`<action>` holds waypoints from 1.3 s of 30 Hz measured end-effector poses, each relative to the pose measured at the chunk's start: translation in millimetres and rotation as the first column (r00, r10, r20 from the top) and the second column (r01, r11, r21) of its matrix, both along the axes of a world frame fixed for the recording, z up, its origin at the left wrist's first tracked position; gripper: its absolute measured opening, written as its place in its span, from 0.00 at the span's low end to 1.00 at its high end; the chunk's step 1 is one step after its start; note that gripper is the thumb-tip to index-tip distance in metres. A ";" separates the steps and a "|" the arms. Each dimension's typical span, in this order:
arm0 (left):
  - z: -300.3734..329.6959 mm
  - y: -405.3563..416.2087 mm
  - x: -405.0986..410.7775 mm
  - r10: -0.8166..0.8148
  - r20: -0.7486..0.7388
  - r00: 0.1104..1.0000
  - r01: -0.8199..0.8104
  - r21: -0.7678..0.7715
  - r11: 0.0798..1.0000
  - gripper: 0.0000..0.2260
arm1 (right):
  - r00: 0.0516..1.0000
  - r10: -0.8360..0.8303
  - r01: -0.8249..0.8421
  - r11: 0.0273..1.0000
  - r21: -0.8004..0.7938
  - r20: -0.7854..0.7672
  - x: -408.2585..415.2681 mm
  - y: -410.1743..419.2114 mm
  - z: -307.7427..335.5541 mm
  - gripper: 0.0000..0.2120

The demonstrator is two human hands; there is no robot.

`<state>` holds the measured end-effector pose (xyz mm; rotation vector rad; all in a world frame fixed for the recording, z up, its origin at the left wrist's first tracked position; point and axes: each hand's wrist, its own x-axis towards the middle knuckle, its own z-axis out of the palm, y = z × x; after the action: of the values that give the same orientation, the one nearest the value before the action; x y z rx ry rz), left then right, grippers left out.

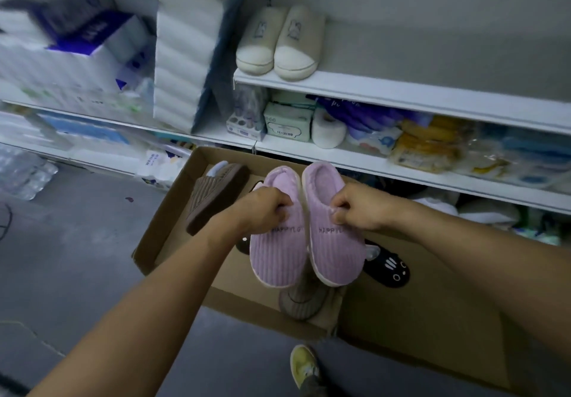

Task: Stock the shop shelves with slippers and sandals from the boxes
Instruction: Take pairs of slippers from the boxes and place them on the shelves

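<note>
I hold a pair of lilac ribbed slippers side by side above the open cardboard box (173, 208). My left hand (262, 209) grips the left lilac slipper (278, 257) at its opening. My right hand (358, 208) grips the right lilac slipper (335, 251) the same way. Inside the box lie a brown ribbed slipper (216, 195) at the left, a grey slipper (304, 301) under the pair, and a black cat-face slipper (389, 268) at the right. A beige pair (278, 44) stands on the upper white shelf (401, 97).
The lower shelf (355, 161) holds tissue packs, a paper roll (327, 129) and yellow packets. Stacked paper-towel packs (188, 56) fill the left shelves. Bottled water (24, 174) sits on the grey floor at left. My yellow shoe (304, 365) stands by the box's near edge.
</note>
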<state>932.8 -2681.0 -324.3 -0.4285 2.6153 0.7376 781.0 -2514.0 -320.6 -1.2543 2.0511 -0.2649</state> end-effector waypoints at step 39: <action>140.4 271.9 -120.2 -0.301 -0.433 0.850 0.016 -0.551 0.835 0.06 | 0.760 -0.316 0.175 0.941 -0.290 -0.568 -96.2 317.4 154.1 0.14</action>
<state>812.6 -2409.1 -183.9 -0.1509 3.3046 0.0318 684.8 -2196.6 -166.4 -1.3103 2.8275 -0.2310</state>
